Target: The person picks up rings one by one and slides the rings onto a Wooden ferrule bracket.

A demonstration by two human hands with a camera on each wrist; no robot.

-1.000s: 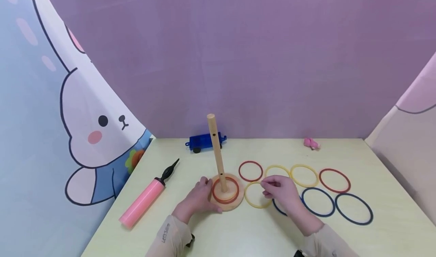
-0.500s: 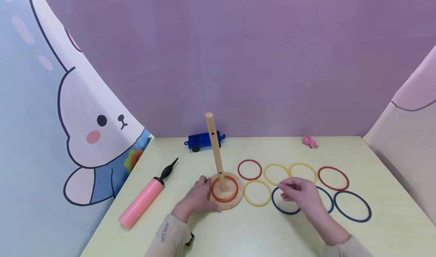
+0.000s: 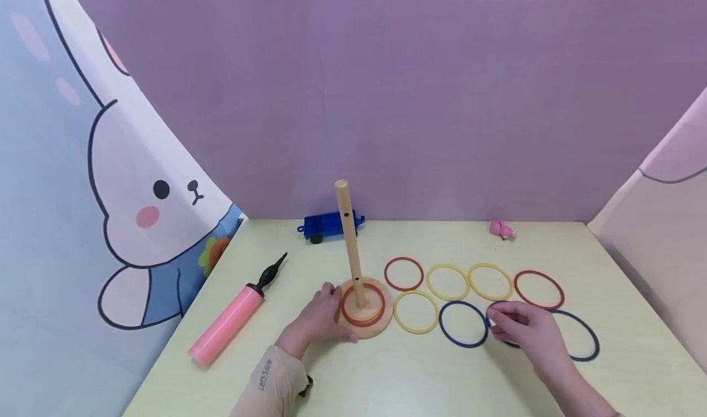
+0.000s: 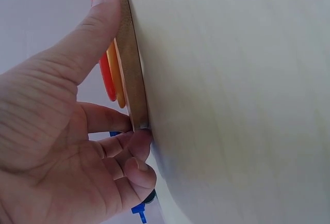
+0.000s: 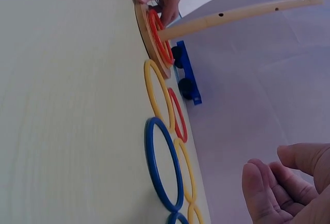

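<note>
A wooden ring-toss stand (image 3: 351, 248), a round base with an upright peg, stands left of the table's middle. An orange-red ring (image 3: 363, 325) lies round the peg's foot, with a yellow-orange ring (image 4: 117, 79) beneath it. My left hand (image 3: 315, 322) grips the base's left edge, thumb in front and fingers behind. My right hand (image 3: 527, 334) hovers above the blue rings, fingers loosely bent and thumb apart from them, holding nothing. It hides most of the middle blue ring. Left of it lies another blue ring (image 3: 464, 346); a third blue ring (image 3: 598, 346) lies to its right.
Beside the base lies a yellow ring (image 3: 415, 332). Farther back are a red ring (image 3: 404, 258), two more yellow rings and another red ring (image 3: 563, 297). A pink pump (image 3: 227, 323) lies left, a blue toy wagon (image 3: 323, 225) and small pink toy (image 3: 502, 229) at the back.
My right hand has moved rightward, from over the yellow ring near the stand to over the middle blue ring. My left hand has kept its grip on the base.
</note>
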